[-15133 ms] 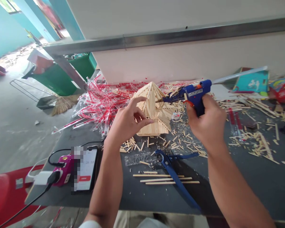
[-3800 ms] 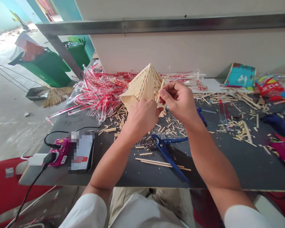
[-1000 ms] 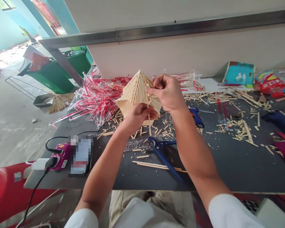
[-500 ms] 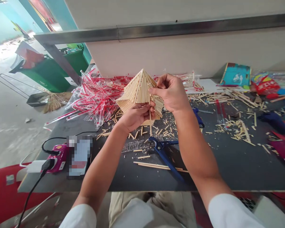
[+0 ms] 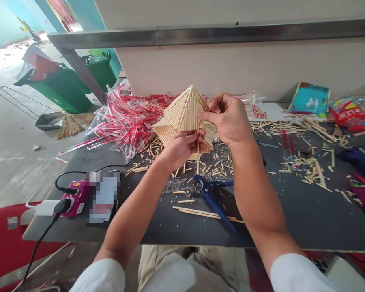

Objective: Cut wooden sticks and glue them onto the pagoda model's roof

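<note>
Pinches wooden stick [image 5: 198,164] with nearly closed left hand [image 5: 181,150], half-curls right hand [image 5: 229,117] — can't tell its grip — at stick-built pyramid roof [image 5: 187,111] beside plastic wrappers [image 5: 126,121], with front apparently mostly covered, held stick seemingly unattached.

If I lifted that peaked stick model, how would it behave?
The peaked stick model is probably light, being built of thin sticks. Its tightly packed rows suggest stiffness, though such slender pieces could snap if squeezed.
</note>
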Motion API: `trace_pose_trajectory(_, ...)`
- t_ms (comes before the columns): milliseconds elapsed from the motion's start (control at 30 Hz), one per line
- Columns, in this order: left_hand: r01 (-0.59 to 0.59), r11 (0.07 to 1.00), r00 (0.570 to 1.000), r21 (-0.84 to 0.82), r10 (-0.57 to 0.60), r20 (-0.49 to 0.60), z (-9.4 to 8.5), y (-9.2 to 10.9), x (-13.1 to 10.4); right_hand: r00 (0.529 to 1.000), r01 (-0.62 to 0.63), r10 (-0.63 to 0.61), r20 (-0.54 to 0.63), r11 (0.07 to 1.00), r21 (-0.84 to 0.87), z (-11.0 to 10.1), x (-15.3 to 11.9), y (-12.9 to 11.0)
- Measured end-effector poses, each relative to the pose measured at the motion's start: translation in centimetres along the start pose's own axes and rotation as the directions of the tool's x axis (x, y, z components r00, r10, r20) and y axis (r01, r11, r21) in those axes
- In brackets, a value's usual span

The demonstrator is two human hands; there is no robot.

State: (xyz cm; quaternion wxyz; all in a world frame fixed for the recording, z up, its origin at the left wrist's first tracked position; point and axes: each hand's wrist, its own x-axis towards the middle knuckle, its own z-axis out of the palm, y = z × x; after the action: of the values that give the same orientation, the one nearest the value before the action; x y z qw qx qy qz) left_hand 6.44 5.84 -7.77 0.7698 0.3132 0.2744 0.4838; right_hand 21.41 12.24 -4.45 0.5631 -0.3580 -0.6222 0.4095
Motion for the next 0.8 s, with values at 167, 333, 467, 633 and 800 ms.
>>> trace_pose_trajectory(167, 0.003, 1.0, 1.0, 0.006, -0.002, -0.031, 0.41, 0.04, -0.06, 1.0, -0.018, 0.018, 0.01, 1.0, -0.022, -0.01, -0.06, -0.21)
trace_pose_trajectory(333, 0.005, 1.0, 0.999, 0.015, -0.004, -0.035, 0.59, 0.12, -0.21, 1.0, -0.025, 0.025, 0.012, 1.0, 0.017, -0.12, -0.07, -0.17)
trace_pose_trajectory(467, -0.016, 1.0, 1.0, 0.017, 0.017, -0.018, 0.38, -0.09, -0.12, 1.0, -0.001, 0.0, 0.023, 1.0, 0.026, -0.2, -0.04, 0.03)
trace_pose_trajectory(633, -0.036, 0.999, 0.999, 0.026, 0.036, -0.03, 0.45, -0.35, -0.06, 1.0, -0.021, 0.021, 0.017, 1.0, -0.016, -0.09, -0.08, -0.13)
trace_pose_trajectory(800, -0.053, 0.998, 0.997, 0.045, 0.055, -0.045, 0.91, -0.39, -0.12, 1.0, -0.011, 0.011, 0.021, 1.0, 0.001, -0.01, -0.16, -0.38)
